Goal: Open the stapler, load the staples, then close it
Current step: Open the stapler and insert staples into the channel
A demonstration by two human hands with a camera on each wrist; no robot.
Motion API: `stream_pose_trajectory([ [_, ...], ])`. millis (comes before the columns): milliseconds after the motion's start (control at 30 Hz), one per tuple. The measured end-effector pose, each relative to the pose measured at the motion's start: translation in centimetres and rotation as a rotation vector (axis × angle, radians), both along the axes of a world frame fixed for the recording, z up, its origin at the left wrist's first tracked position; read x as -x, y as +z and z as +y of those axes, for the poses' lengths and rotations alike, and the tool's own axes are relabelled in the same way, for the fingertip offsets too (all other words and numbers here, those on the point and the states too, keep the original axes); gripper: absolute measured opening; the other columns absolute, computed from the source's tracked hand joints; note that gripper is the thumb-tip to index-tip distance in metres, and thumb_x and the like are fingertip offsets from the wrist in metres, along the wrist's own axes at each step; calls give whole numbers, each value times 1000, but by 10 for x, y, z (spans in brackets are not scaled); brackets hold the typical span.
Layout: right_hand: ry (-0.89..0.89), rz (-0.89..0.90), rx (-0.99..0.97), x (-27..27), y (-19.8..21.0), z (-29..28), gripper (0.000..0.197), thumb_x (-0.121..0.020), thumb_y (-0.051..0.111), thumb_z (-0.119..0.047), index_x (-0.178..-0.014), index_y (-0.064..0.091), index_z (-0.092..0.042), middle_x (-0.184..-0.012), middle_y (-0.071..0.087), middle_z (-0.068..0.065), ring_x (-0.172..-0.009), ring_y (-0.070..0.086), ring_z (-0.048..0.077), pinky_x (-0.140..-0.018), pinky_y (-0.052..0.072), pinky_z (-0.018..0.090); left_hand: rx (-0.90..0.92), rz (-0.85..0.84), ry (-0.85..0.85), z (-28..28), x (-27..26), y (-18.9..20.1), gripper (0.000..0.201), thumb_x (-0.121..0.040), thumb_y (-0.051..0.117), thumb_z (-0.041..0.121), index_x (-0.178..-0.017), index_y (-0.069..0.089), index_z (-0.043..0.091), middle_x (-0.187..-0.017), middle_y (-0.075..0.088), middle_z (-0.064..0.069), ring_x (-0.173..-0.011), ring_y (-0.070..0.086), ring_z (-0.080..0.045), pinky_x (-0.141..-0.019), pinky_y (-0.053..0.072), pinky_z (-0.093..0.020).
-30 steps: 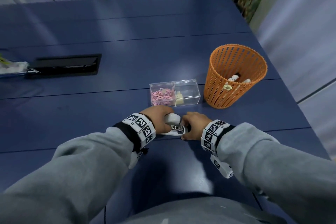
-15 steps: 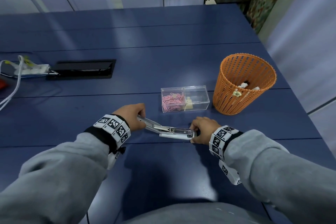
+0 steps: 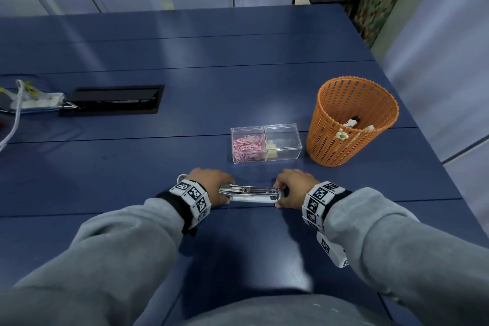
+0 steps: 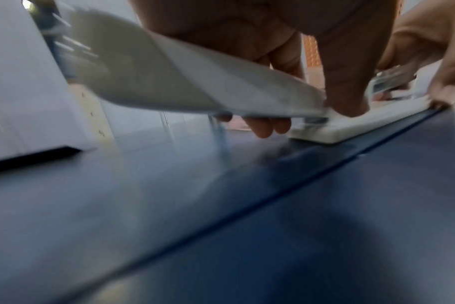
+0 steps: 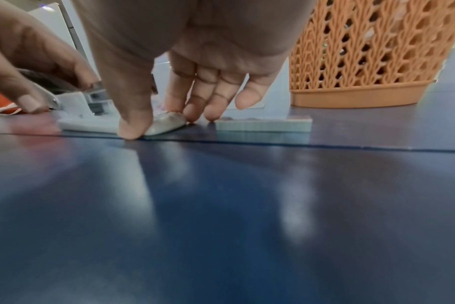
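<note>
Now swung fully open, the stapler (image 3: pixel 250 194) lies on the blue table (image 3: pixel 132 167) with its long axis running nine to three o'clock, the left hand (image 3: pixel 209 185) gripping the folded-back top cover and the right hand (image 3: pixel 293 188) pinching the base's front end. A strip of staples (image 5: pixel 264 124) rests on the table just at three o'clock of the right fingertips (image 5: pixel 210 115), so that hand looks the nearer one to load it into the exposed magazine.

Office: blue desk (image 3: pixel 185 42), cable hatch (image 3: pixel 113 99), paper-clip box (image 3: pixel 264 143)
</note>
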State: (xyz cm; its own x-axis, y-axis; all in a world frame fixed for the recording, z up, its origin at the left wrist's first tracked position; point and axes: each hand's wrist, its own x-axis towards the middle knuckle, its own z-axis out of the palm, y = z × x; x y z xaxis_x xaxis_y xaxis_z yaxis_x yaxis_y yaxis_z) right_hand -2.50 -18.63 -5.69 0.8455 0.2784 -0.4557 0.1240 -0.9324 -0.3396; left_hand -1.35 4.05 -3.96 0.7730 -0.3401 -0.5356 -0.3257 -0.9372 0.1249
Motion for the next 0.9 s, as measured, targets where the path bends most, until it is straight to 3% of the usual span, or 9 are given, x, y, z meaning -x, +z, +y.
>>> stream_pose_trajectory([
  [100,-7,8,-12,0,-1,-1,42,-70,77,-34,-106,62,-20,-112,59,1,-108,52,20,-95,44,35,168,26,88,-12,3,-6,37,-79,63,37,-115,56,36,-121,58,4,-114,54,-19,-101,43,-37],
  [300,16,9,-8,0,0,-4,45,-71,76,-35,-111,61,-21,-115,58,1,-112,51,21,-97,44,36,333,83,212,-12,4,-17,35,-77,69,31,-112,63,32,-109,58,2,-108,56,-19,-99,45,-36],
  [466,-21,38,3,-9,16,-36,56,-73,76,-34,-122,55,-18,-122,57,5,-114,53,22,-100,44,35,338,88,193,-11,2,-19,34,-78,68,30,-111,63,32,-113,59,2,-107,56,-18,-97,46,-33],
  [633,-48,97,125,-11,21,-65,45,-73,75,-30,-113,59,-16,-118,58,7,-107,57,23,-94,49,35,329,90,190,-13,0,-17,33,-77,69,29,-110,63,32,-117,59,3,-107,56,-17,-96,45,-32],
  [766,8,112,165,-6,13,-58,44,-73,75,-32,-110,58,-16,-116,56,6,-105,56,24,-92,49,37,330,98,194,-14,1,-15,31,-78,68,28,-108,64,31,-116,59,2,-107,56,-18,-96,45,-31],
  [900,65,71,213,-4,9,-50,29,-80,67,-29,-104,61,-14,-115,56,7,-104,57,26,-88,48,36,330,97,205,-14,2,-15,32,-78,68,27,-109,63,31,-117,58,1,-107,56,-18,-97,45,-31],
])
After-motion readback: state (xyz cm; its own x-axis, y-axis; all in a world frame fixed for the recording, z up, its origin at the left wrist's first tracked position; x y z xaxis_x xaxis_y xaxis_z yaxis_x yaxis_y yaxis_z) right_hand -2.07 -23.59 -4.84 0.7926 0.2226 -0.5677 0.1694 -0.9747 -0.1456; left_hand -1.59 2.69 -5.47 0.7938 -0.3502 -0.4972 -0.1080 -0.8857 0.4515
